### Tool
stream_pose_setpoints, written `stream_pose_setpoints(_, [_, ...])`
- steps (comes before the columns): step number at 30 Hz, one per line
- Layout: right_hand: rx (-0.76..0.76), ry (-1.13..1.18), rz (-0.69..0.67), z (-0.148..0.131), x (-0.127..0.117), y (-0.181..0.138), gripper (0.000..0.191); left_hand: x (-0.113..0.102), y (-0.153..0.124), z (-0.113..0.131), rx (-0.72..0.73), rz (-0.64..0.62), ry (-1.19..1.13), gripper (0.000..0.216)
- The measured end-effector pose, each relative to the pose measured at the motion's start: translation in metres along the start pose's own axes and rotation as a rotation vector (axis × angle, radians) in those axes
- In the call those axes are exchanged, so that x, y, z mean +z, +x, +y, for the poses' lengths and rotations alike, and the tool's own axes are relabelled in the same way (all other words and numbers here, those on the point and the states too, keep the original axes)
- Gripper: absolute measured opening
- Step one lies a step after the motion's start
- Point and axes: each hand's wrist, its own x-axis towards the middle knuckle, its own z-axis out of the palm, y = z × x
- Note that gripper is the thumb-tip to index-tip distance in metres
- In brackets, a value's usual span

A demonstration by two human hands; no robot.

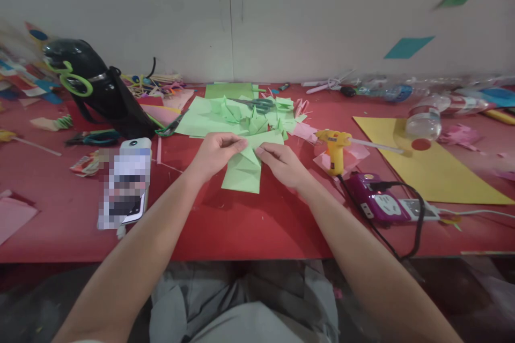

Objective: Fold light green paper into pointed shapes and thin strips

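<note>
Between my two hands is a creased piece of light green paper [244, 176], its lower flap hanging toward the table's front. My left hand [219, 153] pinches the paper's upper left part between thumb and fingers. On the right edge, my right hand [281, 162] grips the same paper, also with thumb and fingers. Just behind it lie folded green paper pieces [257, 122] and flat green sheets [195, 118]. A pair of scissors [259, 104] with dark handles rests on that green paper.
At right are a yellow glue gun [335, 150], a purple power socket [376, 201] with a looping black cord, a yellow sheet [446, 171] and plastic bottles [424, 120]. To the left, a phone [131, 182] leans near a black bottle-shaped object [100, 83]. The red table [241, 236] ends before my lap.
</note>
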Motion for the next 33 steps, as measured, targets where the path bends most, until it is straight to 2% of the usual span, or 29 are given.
stream_pose_setpoints(3, [-0.007,-0.02,0.009,0.001,-0.001,0.001,0.041,-0.002,0.0,0.001,0.01,-0.033,0.029,0.033])
stream_pose_setpoints(12, [-0.005,-0.049,0.021,0.004,0.001,0.001,0.041,-0.002,0.003,-0.004,0.112,0.0,0.201,0.035])
stream_pose_setpoints(18, [0.025,-0.006,0.027,0.001,0.002,0.002,0.045,0.001,0.004,-0.006,0.203,0.101,0.226,0.032])
stream_pose_setpoints(26, [0.04,-0.022,0.019,0.001,0.0,0.003,0.039,0.0,0.004,-0.007,0.179,0.144,0.224,0.034])
stream_pose_setpoints(33, [0.069,-0.045,0.041,0.006,0.0,0.003,0.037,-0.012,0.006,-0.004,0.114,0.062,0.177,0.037])
